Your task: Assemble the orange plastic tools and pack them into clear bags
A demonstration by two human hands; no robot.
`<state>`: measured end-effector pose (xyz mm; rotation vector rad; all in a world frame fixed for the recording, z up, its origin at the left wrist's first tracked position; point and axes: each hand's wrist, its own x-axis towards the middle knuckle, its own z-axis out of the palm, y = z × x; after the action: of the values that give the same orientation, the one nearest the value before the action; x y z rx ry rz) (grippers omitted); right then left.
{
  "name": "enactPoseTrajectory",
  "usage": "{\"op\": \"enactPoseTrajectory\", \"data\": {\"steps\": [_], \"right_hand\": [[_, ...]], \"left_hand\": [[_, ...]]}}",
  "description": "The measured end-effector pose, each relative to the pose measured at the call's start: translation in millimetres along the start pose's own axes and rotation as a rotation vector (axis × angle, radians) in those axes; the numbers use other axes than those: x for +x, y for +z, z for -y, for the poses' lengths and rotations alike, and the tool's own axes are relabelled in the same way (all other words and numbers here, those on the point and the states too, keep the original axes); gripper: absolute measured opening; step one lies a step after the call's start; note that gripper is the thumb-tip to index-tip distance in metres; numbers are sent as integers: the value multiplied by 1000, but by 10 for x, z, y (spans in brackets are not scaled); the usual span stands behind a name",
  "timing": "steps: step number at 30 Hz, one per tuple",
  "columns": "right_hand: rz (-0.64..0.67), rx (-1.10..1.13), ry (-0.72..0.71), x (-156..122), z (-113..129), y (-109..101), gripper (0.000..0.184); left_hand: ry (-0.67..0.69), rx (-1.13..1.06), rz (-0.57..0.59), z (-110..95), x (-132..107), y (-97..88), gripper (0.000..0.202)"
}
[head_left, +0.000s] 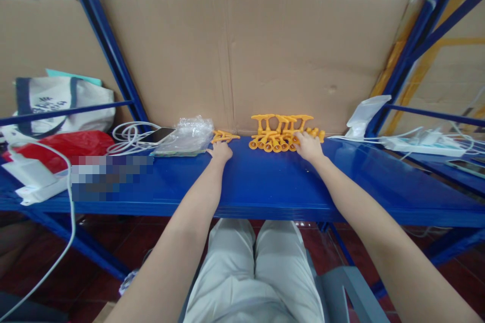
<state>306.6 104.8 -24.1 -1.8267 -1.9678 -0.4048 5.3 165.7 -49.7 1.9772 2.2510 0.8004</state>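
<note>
Several yellow T-shaped plastic pieces (280, 122) stand in a row by the cardboard wall, with round, hollow cup ends (268, 145) facing me. At the right end of this row, my right hand (309, 146) has its fingers closed around one of the pieces. More yellow pieces (316, 132) lie just beyond that hand. To the left, my left hand (220, 152) rests at a small pile of yellow plastic pieces (226, 136). Its thumb sticks out sideways while the other fingers curl over the pile, their tips partly hidden.
Beside my left hand lie clear plastic bags (185, 136), a phone (162, 135) and a coiled white cable (131, 136). A red bag (68, 145) and canvas bag (87, 103) are farther left. Right of the blue shelf (265, 181) is a white power strip (424, 146).
</note>
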Motion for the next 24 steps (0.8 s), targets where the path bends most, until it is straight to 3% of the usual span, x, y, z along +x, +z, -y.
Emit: {"op": "enactPoseTrajectory", "data": {"steps": [7,12,21,24], "right_hand": [[19,87,38,18,-13,25,40],[31,132,72,29,-14,24,42],[59,65,123,39,4,26,45],[46,96,120,52,-17,45,44]], "left_hand": [[114,6,-72,-47,-5,-15,32],[194,35,-150,-188,-92,-127,23],[272,-141,-316,-321,-156,-323,17],[379,-207,-279,-352,-154,-296,15]]}}
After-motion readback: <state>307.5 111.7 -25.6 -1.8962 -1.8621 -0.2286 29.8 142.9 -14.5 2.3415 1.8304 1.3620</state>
